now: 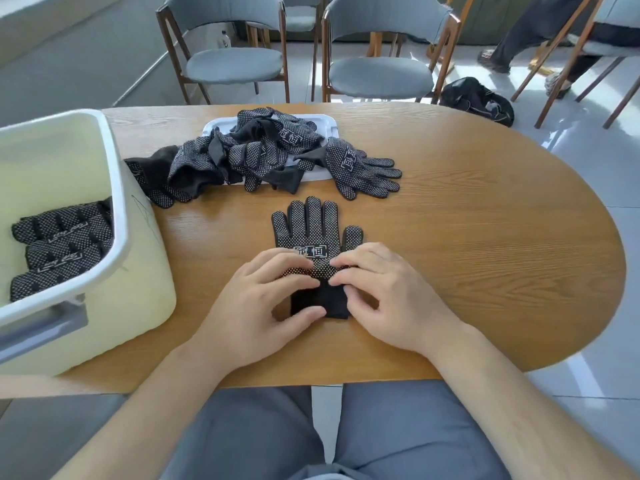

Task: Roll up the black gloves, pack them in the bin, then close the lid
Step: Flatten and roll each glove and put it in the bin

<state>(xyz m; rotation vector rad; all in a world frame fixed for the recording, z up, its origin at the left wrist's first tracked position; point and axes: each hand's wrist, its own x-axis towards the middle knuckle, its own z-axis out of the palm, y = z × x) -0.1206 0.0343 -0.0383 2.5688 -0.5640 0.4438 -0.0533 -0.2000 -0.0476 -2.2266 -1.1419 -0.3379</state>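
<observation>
A black dotted glove (pixel 311 230) lies flat on the wooden table (pixel 485 237), fingers pointing away from me. My left hand (pixel 263 306) and my right hand (pixel 384 292) both pinch its cuff end, fingers curled over the palm part and thumbs under the black cuff. A pile of loose black gloves (pixel 263 154) lies farther back, partly on the white lid (pixel 322 124). The pale bin (pixel 117 209) stands at the left with three rolled gloves (pixel 65 251) inside.
Two grey chairs (pixel 381 71) stand beyond the table's far edge. A black bag (pixel 478 98) lies on the floor at the right, near another person's legs (pixel 540 32). The table's rounded right half is bare wood.
</observation>
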